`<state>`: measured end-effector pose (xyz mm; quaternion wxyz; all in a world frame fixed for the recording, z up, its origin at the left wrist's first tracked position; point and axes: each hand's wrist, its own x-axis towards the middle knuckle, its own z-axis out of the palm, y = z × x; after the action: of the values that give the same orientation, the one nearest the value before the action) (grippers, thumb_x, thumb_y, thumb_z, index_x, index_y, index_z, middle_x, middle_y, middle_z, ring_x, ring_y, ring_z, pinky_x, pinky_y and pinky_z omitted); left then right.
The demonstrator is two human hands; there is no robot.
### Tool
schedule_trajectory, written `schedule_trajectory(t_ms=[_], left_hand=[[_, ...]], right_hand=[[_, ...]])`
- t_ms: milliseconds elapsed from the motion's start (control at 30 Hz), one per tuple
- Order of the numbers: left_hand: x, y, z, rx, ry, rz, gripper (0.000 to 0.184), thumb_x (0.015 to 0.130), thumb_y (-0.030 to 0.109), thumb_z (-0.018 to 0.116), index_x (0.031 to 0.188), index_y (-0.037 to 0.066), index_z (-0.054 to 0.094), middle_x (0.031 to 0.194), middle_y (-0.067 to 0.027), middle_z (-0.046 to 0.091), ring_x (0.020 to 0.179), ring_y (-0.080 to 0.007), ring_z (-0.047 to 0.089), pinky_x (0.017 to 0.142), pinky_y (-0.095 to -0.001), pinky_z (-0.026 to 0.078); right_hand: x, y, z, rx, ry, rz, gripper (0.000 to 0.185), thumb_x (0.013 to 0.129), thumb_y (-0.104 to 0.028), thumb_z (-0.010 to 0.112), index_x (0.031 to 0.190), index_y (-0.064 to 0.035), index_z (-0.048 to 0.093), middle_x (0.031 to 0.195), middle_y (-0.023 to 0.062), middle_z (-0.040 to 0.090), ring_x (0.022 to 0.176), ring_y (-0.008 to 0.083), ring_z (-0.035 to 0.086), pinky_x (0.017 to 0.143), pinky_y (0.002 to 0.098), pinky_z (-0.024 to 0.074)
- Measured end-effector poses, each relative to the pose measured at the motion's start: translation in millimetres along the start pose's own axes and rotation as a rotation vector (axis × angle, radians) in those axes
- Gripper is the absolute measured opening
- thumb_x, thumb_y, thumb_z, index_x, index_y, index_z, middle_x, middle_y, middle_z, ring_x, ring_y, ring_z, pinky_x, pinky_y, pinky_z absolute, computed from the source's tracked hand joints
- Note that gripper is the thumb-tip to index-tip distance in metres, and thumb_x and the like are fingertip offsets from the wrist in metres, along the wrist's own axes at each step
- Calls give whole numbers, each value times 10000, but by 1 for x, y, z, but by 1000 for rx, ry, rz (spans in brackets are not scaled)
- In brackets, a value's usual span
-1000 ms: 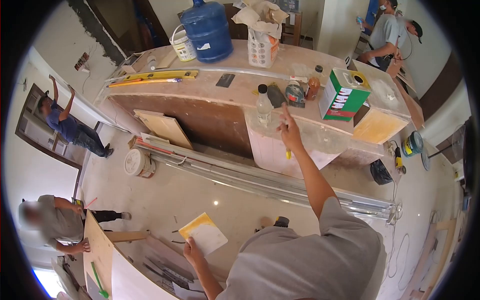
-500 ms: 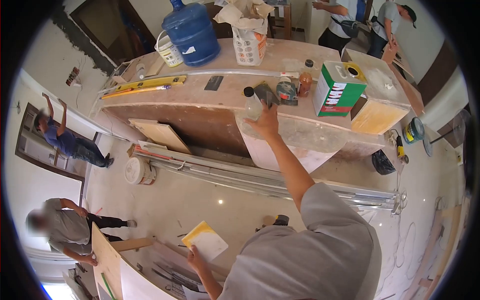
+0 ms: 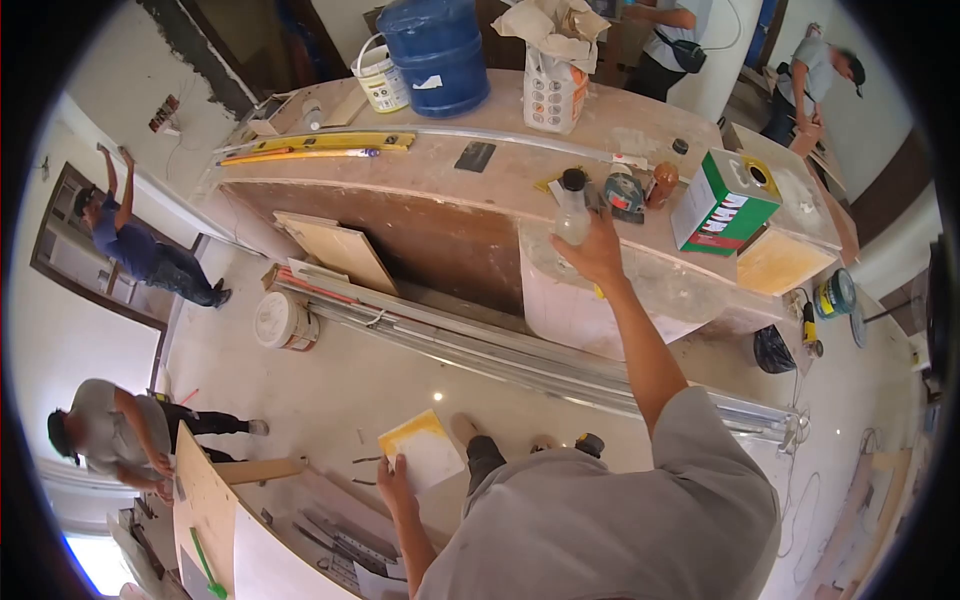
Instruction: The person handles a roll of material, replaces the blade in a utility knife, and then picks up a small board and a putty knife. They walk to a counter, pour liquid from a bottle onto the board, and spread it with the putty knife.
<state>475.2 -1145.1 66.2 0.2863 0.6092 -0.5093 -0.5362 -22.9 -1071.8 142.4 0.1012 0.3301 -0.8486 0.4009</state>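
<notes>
Low in the view, my left hand (image 3: pixel 396 484) pinches the edge of a flat square board (image 3: pixel 428 457), white with a yellow band. My right hand (image 3: pixel 592 247) reaches over the dusty counter's front edge, its fingers around a clear bottle (image 3: pixel 572 218) with a black cap. Whether the bottle touches the counter (image 3: pixel 440 180) cannot be told. Just right of it sit a grey-green power tool (image 3: pixel 624 192) and a bottle of orange-brown liquid (image 3: pixel 662 184). Farther right stands a green and white can (image 3: pixel 725 202).
On the counter are a blue water jug (image 3: pixel 434 55), a paper sack (image 3: pixel 554 90), a white bucket (image 3: pixel 381 80) and a yellow level (image 3: pixel 340 142). Long metal profiles (image 3: pixel 480 362) lie along its base. Several people work around the room; one leans over a wooden panel (image 3: pixel 205 510) at lower left.
My right hand has gone from pointing with fingers apart to closing around the clear bottle. My left hand keeps the board. A foot now shows below me, and the people at upper right have shifted.
</notes>
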Motion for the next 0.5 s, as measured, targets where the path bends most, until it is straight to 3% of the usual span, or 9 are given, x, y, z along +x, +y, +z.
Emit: schedule_trajectory(t_ms=[67, 133, 267, 433, 500], left_hand=[[41, -2, 3, 3, -105, 32, 348, 895, 140, 598, 1180, -50, 539, 971, -110, 632, 834, -141, 588, 714, -275, 476], [80, 17, 17, 60, -218, -5, 374, 893, 114, 587, 1224, -46, 519, 1019, -106, 623, 869, -142, 582, 747, -264, 470], [162, 53, 68, 25, -599, 132, 384, 905, 50, 527, 1277, -37, 488, 1074, -86, 616, 931, -136, 576, 806, -252, 456], [207, 126, 151, -237, -1129, -64, 373, 922, 32, 503, 1291, -19, 487, 1109, -92, 616, 988, -140, 579, 876, -263, 448], [210, 137, 189, -140, -1181, -55, 349, 925, 39, 511, 1270, -17, 503, 1115, -91, 617, 991, -142, 582, 890, -266, 444]], right_hand=[[-10, -1, -8, -61, 0, -35, 625, 665, -368, 756, 1112, 21, 554, 1140, 224, 508, 1012, 387, 554, 869, 435, 469], [-27, -17, -28, -70, -76, 46, 617, 660, -350, 762, 1105, 26, 556, 1110, 227, 526, 1007, 388, 554, 868, 434, 464], [-66, -39, -46, -57, -131, 225, 543, 654, -293, 772, 1068, -8, 565, 1027, 204, 561, 958, 362, 564, 854, 432, 458], [-122, -58, -63, -108, -28, 475, 562, 643, -306, 784, 1050, 24, 579, 1016, 238, 570, 962, 393, 571, 845, 435, 463], [-143, -57, -72, -132, 14, 515, 553, 643, -305, 784, 1042, 21, 586, 1006, 236, 576, 946, 392, 579, 835, 438, 468]])
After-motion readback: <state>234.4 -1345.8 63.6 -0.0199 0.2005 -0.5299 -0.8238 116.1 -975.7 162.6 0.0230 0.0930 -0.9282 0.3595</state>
